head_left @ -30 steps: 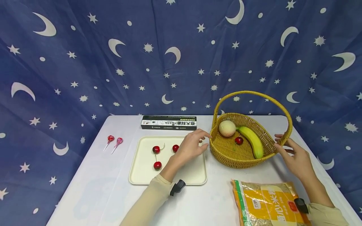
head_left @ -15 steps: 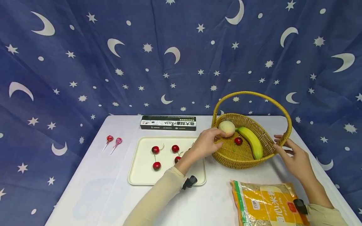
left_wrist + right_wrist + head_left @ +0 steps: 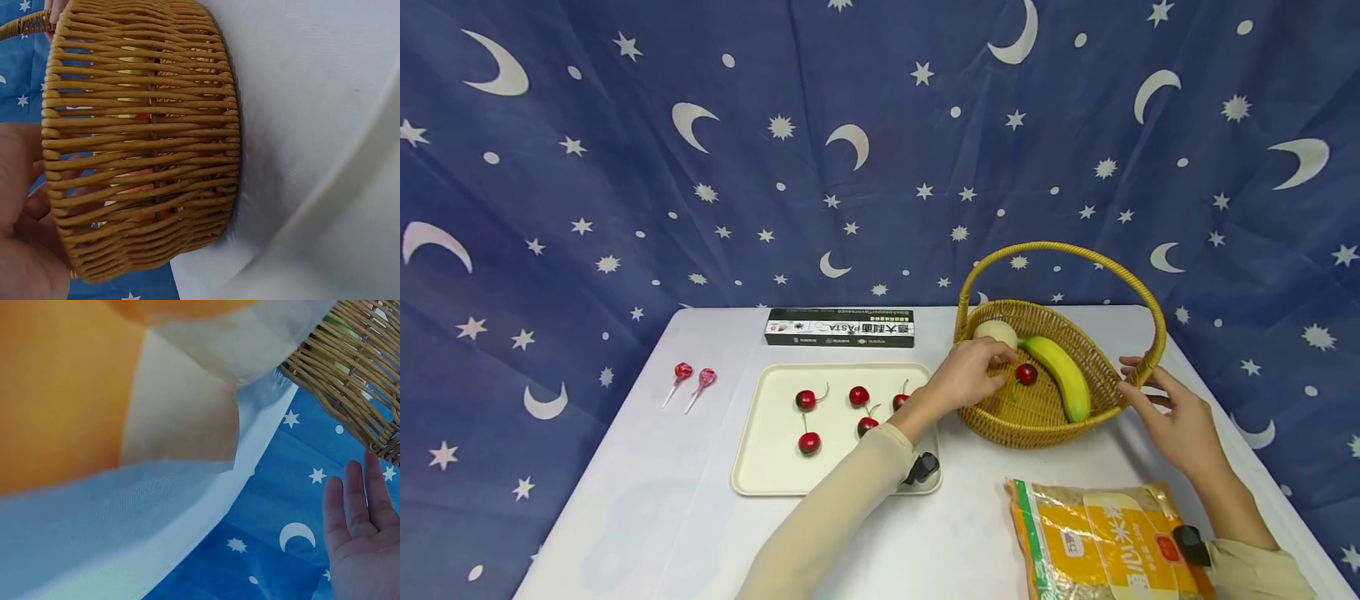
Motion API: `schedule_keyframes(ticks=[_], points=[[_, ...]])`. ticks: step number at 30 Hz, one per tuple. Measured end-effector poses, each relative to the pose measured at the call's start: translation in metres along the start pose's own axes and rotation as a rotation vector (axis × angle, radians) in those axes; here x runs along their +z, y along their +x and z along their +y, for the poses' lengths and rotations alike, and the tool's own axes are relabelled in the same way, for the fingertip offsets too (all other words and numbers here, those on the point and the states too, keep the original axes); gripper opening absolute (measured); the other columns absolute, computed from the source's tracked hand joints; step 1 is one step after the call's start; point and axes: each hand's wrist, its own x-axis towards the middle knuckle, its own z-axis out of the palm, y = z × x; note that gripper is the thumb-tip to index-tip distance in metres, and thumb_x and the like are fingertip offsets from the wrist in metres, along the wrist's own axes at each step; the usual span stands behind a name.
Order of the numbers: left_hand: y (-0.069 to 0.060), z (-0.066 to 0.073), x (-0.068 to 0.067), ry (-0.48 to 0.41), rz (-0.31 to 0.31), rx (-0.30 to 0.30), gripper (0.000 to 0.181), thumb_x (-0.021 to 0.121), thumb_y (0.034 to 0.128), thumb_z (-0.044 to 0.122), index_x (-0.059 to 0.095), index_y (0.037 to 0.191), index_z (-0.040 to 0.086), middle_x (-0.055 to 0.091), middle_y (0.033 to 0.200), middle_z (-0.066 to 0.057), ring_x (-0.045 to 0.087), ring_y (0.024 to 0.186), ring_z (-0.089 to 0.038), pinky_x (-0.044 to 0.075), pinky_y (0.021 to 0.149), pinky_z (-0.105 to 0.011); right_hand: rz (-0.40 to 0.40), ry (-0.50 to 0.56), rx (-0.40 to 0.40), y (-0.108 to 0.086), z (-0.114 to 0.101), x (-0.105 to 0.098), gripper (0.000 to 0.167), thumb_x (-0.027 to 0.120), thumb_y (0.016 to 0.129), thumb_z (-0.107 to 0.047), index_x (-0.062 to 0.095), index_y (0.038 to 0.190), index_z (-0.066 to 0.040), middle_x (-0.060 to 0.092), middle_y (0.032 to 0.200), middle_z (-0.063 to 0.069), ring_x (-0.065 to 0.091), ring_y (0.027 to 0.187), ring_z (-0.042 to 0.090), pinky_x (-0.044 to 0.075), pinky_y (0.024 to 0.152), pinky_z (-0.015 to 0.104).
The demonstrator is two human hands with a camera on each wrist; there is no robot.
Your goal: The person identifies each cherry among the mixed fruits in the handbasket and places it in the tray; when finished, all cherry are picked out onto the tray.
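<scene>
A wicker basket (image 3: 1022, 433) with a tall handle holds a peach (image 3: 995, 333), a cherry (image 3: 1026, 374) and a yellow-green banana (image 3: 1067, 375). My left hand (image 3: 966, 375) reaches over the basket's left rim, fingers bent beside the peach and thumb apart from them. Nothing shows between them; whether they touch the peach cannot be told. In the left wrist view, the basket's slats partly hide that hand (image 3: 25, 231). At the basket's right end, my right hand (image 3: 1176, 421) holds the rim by the handle's foot between thumb and fingers. Its other fingers (image 3: 355, 500) extend fairly straight.
A cream tray (image 3: 775, 479) with several cherries (image 3: 808, 442) lies left of the basket. Behind it is a black pasta box (image 3: 840, 327). Two lollipops (image 3: 703, 381) lie far left. An orange food bag (image 3: 1105, 542) lies in front of the basket.
My left hand has moved right, from beside the basket's left rim to inside it near the peach, uncovering more cherries on the tray. My right hand stays at the basket's right end.
</scene>
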Motion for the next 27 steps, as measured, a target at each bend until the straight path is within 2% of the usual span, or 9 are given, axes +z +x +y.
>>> schedule_keyframes(ticks=[3, 9, 11, 13, 15, 17, 23, 27], points=[[0.006, 0.002, 0.002, 0.022, -0.040, -0.007, 0.037, 0.076, 0.0966, 0.012, 0.074, 0.134, 0.017, 0.077, 0.131, 0.001, 0.069, 0.102, -0.015, 0.052, 0.082, -0.019, -0.002, -0.003, -0.005, 0.000, -0.001, -0.001, 0.037, 0.071, 0.104, -0.026, 0.067, 0.139, -0.014, 0.057, 0.123, -0.036, 0.043, 0.110, -0.032, 0.039, 0.084, -0.006], [0.021, 0.008, 0.009, 0.108, -0.117, 0.003, 0.038, 0.076, 0.0975, 0.016, 0.074, 0.135, 0.020, 0.076, 0.134, 0.003, 0.070, 0.113, -0.013, 0.054, 0.088, -0.019, -0.007, -0.004, -0.003, 0.000, -0.002, -0.002, 0.037, 0.071, 0.104, -0.026, 0.067, 0.139, -0.014, 0.058, 0.124, -0.036, 0.043, 0.110, -0.032, 0.039, 0.084, -0.006], [0.025, 0.009, 0.012, 0.112, -0.139, 0.001, 0.037, 0.076, 0.0979, 0.016, 0.074, 0.134, 0.020, 0.076, 0.133, 0.002, 0.070, 0.113, -0.012, 0.053, 0.089, -0.018, -0.009, -0.005, -0.001, 0.000, -0.002, -0.001, 0.037, 0.071, 0.104, -0.026, 0.067, 0.139, -0.013, 0.064, 0.127, -0.025, 0.043, 0.110, -0.032, 0.039, 0.084, -0.006], [0.029, 0.010, 0.016, 0.119, -0.161, -0.003, 0.037, 0.076, 0.0982, 0.015, 0.074, 0.135, 0.020, 0.076, 0.133, 0.002, 0.068, 0.112, -0.011, 0.051, 0.089, -0.016, -0.014, -0.008, 0.001, 0.000, -0.002, -0.001, 0.038, 0.071, 0.104, -0.026, 0.067, 0.139, -0.013, 0.069, 0.131, -0.008, 0.043, 0.110, -0.032, 0.040, 0.085, -0.005], [0.034, 0.012, 0.021, 0.131, -0.187, -0.001, 0.038, 0.075, 0.0988, 0.015, 0.073, 0.136, 0.020, 0.075, 0.135, 0.002, 0.068, 0.114, -0.010, 0.051, 0.091, -0.015, -0.019, -0.013, 0.004, 0.000, -0.001, 0.000, 0.039, 0.071, 0.104, -0.027, 0.066, 0.140, -0.012, 0.069, 0.134, 0.009, 0.042, 0.110, -0.032, 0.041, 0.085, -0.005], [0.038, 0.014, 0.026, 0.151, -0.215, 0.005, 0.040, 0.074, 0.0994, 0.016, 0.071, 0.139, 0.020, 0.074, 0.138, 0.003, 0.068, 0.117, -0.011, 0.052, 0.093, -0.016, -0.020, -0.018, 0.007, 0.000, -0.001, 0.000, 0.039, 0.070, 0.105, -0.027, 0.066, 0.140, -0.012, 0.067, 0.134, 0.018, 0.041, 0.110, -0.032, 0.041, 0.085, -0.005], [0.046, 0.014, 0.037, 0.220, -0.257, -0.005, 0.046, 0.073, 0.1005, 0.018, 0.067, 0.145, 0.023, 0.071, 0.143, 0.005, 0.067, 0.129, -0.011, 0.053, 0.105, -0.019, -0.021, -0.018, 0.006, -0.001, -0.002, 0.000, 0.038, 0.070, 0.105, -0.027, 0.066, 0.140, -0.013, 0.068, 0.133, 0.019, 0.041, 0.110, -0.033, 0.040, 0.085, -0.005], [0.049, 0.015, 0.040, 0.247, -0.260, -0.016, 0.044, 0.072, 0.1002, 0.017, 0.068, 0.144, 0.022, 0.072, 0.140, 0.005, 0.067, 0.125, -0.010, 0.054, 0.104, -0.020, -0.022, -0.021, 0.006, -0.001, -0.002, -0.002, 0.038, 0.069, 0.105, -0.028, 0.066, 0.140, -0.013, 0.070, 0.133, 0.020, 0.040, 0.111, -0.034, 0.038, 0.085, -0.006]])
